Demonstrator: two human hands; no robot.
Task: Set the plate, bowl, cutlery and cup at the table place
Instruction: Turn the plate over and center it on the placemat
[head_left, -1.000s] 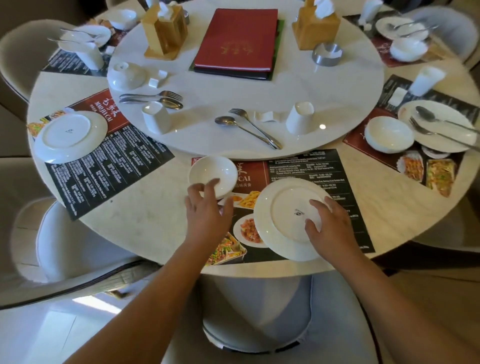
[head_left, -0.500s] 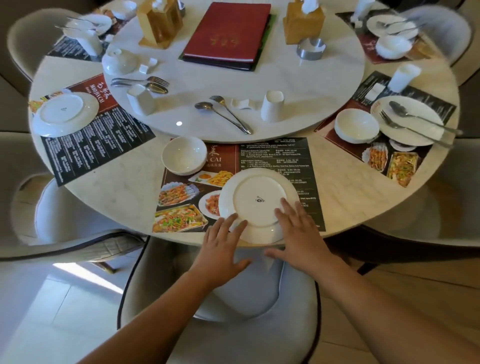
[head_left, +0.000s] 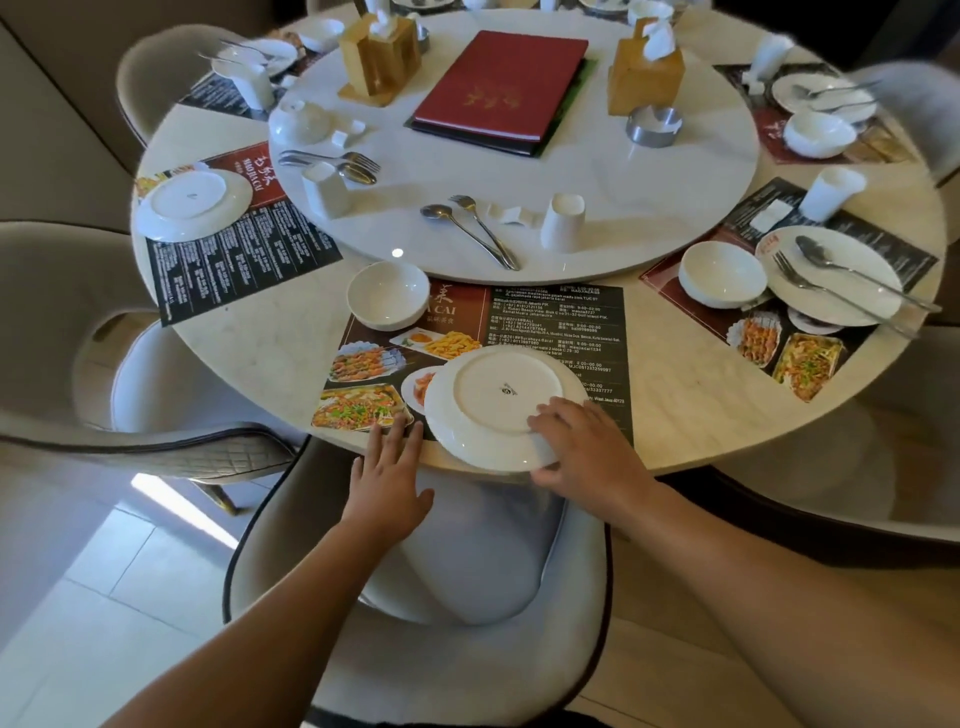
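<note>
White plate (head_left: 506, 408) lies upside down, overhanging the table's near edge (head_left: 675, 457). My right hand (head_left: 582, 447) clamps its rim; left hand (head_left: 387, 483) flat, fingers together. I should flip it gently, then centre it.

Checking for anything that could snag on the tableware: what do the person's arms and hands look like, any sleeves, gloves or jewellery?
Both forearms are bare up to the frame edge, with no sleeves in view. The left hand and right hand wear no gloves, and I see no rings, watch or bracelet on the parts that show. Nothing hangs loose from either wrist.
</note>
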